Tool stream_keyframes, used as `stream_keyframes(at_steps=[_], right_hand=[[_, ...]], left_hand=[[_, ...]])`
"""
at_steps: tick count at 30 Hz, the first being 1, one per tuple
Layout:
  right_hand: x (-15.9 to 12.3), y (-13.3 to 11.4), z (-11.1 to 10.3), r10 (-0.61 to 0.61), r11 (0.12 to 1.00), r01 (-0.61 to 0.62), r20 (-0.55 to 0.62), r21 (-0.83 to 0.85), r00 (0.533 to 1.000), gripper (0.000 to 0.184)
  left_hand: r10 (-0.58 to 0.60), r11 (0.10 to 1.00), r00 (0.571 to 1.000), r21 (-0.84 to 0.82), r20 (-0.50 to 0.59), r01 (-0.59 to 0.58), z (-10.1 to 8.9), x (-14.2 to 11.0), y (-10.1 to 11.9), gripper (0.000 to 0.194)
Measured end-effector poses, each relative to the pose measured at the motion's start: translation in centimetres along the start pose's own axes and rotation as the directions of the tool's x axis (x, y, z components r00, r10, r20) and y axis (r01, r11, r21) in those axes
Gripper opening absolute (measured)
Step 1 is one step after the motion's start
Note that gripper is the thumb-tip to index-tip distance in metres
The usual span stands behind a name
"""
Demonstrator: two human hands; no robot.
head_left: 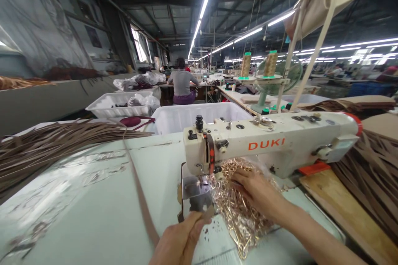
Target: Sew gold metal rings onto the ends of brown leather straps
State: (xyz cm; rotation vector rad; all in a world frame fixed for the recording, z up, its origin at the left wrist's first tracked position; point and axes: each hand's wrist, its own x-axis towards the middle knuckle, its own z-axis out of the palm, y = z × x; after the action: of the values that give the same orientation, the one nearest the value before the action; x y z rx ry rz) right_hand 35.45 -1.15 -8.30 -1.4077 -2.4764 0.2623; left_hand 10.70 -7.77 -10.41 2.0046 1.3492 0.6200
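I am looking at a sheaf of brown straps (46, 145) lying far left on the table (93, 215). My left hand (178, 242) is pinching one strap's end (207, 214) between thumb and fingers, near the needle plate (194, 192) of the sewing machine (270, 143). My right hand (256, 190), fingers spread, is pressing on the bag of gold chain (239, 219). I am judging the strap wants feeding straight and flat.

Loads of brown strips (46, 143) piled on the desk's left edge, two white bins (199, 116) past the far edge, thread cones (245, 65) and a person (183, 85) sewing way back.
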Motion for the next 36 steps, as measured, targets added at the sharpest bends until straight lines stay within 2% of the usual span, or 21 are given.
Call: stream_keyframes(at_steps=[4,8,13,15,19,21,24,26,29,32,36], right_hand=[[-2.6,-3.9,0.3,-0.005,0.984,-0.004,0.052,0.176,0.999,0.015],[-3.3,-5.8,1.0,-0.050,0.951,0.027,0.069,0.307,0.996,0.013],[-3.3,-6.7,1.6,-0.007,0.958,-0.007,0.049,0.286,0.999,0.013],[-3.3,-7.1,1.8,-0.013,0.962,-0.002,0.052,0.274,0.999,0.013],[-3.1,-8.0,1.6,0.001,0.962,-0.023,0.079,0.273,0.997,0.018],[-3.0,-8.5,1.3,0.003,0.951,-0.036,0.107,0.307,0.994,0.021],[-3.0,-9.2,1.0,-0.037,0.940,-0.001,0.104,0.342,0.994,0.021],[-3.2,-9.3,1.1,-0.057,0.940,0.024,0.087,0.340,0.995,0.017],[-3.6,-9.0,1.4,-0.092,0.935,0.050,0.104,0.351,0.990,0.012],[-3.8,-8.5,1.8,-0.135,0.929,0.078,0.133,0.361,0.982,0.010],[-3.7,-8.1,1.6,-0.198,0.922,0.119,0.183,0.367,0.963,0.013]], left_hand=[[0.033,0.988,0.997,0.153,-0.063,-0.023,1.0,-0.5,-0.4,0.037],[0.155,0.956,0.980,0.268,-0.121,-0.118,1.7,-0.9,-1.2,0.032],[0.429,0.843,0.884,0.432,-0.183,-0.320,1.6,-1.2,-1.5,0.031],[0.469,0.819,0.862,0.461,-0.193,-0.343,1.6,-1.3,-1.4,0.029],[0.501,0.793,0.842,0.496,-0.198,-0.355,1.8,-1.4,-1.3,0.028],[0.492,0.794,0.847,0.501,-0.199,-0.344,2.0,-1.5,-1.3,0.028],[0.402,0.843,0.899,0.453,-0.175,-0.289,1.9,-1.6,-1.1,0.033],[0.334,0.886,0.936,0.376,-0.112,-0.271,1.4,-1.7,-0.7,0.037],[0.245,0.945,0.969,0.218,0.015,-0.243,0.0,-1.8,0.1,0.038],[0.154,0.977,0.979,0.125,0.136,-0.171,-1.6,-1.8,0.8,0.032],[0.138,0.979,0.964,0.118,0.229,-0.168,-3.1,-1.9,1.5,0.018]])
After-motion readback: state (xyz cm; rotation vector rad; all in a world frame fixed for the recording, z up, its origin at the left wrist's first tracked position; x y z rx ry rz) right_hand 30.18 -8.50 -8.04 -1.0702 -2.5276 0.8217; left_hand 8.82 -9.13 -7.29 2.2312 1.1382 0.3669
